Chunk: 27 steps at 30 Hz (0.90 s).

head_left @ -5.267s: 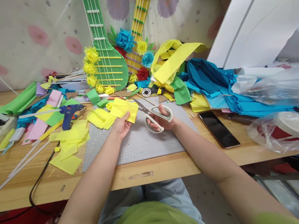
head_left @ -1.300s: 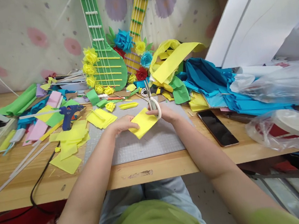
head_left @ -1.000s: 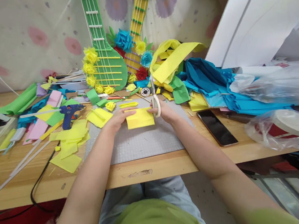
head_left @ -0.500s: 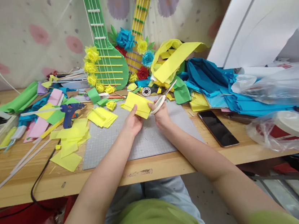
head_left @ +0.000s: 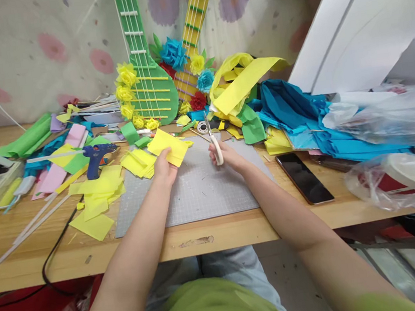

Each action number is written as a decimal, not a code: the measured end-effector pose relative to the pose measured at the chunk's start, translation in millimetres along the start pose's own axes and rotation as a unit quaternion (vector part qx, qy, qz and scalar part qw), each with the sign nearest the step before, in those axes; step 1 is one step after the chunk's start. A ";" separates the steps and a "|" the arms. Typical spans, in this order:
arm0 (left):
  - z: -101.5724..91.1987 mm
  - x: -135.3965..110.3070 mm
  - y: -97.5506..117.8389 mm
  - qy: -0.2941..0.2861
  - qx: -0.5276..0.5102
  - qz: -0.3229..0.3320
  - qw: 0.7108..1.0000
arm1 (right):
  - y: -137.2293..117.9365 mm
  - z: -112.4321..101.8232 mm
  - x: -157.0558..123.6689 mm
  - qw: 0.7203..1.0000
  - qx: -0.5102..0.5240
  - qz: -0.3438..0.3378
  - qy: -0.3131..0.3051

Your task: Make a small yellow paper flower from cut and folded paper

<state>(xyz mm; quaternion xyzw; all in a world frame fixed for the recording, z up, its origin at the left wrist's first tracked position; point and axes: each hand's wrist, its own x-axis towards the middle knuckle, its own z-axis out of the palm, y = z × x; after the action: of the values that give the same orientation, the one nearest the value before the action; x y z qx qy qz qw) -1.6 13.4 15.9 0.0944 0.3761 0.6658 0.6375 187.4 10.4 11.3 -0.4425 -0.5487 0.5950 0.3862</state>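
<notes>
My left hand (head_left: pixel 165 167) is closed on a yellow paper piece (head_left: pixel 168 147), thumb on top, held above the left part of the grey cutting mat (head_left: pixel 205 196). Beside it on the left lies a stack of yellow paper squares (head_left: pixel 136 163), partly under the held paper. My right hand (head_left: pixel 226 154) grips white-handled scissors (head_left: pixel 217 149) over the mat's right side, their blades pointing up and away from me. The scissors and the held paper are apart.
A blue glue gun (head_left: pixel 96 158) lies at left near loose yellow sheets (head_left: pixel 95 225). Behind stand a green paper guitar (head_left: pixel 154 91) and a yellow one (head_left: pixel 193 21) with paper flowers. A phone (head_left: pixel 304 178), blue paper (head_left: pixel 292 104) and a bagged tub (head_left: pixel 403 177) are at right.
My left hand has moved left with the yellow paper, towards the stack. My right hand stays near its place, and the scissors have turned from pointing right to pointing away. The hands are farther apart.
</notes>
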 end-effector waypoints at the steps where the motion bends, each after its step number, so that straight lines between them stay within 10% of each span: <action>1: -2.4 1.0 4.8 0.003 -0.012 -0.026 1.000 | -1.3 -6.7 -3.9 1.000 -0.016 0.006 -0.014; 9: -9.6 -1.4 15.1 -0.006 -0.045 -0.111 0.993 | 3.5 -33.8 -20.3 0.966 0.017 0.026 -0.257; 27: -8.4 -1.8 10.3 0.090 -0.016 -0.024 0.996 | 17.5 -33.3 -14.9 0.893 0.140 0.054 -0.424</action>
<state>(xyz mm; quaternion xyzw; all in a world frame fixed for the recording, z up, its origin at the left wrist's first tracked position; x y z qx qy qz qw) -14.3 9.5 17.0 0.0150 0.4232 0.6619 0.6185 224.2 4.9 -4.7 -0.1184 -0.5468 0.8167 0.1417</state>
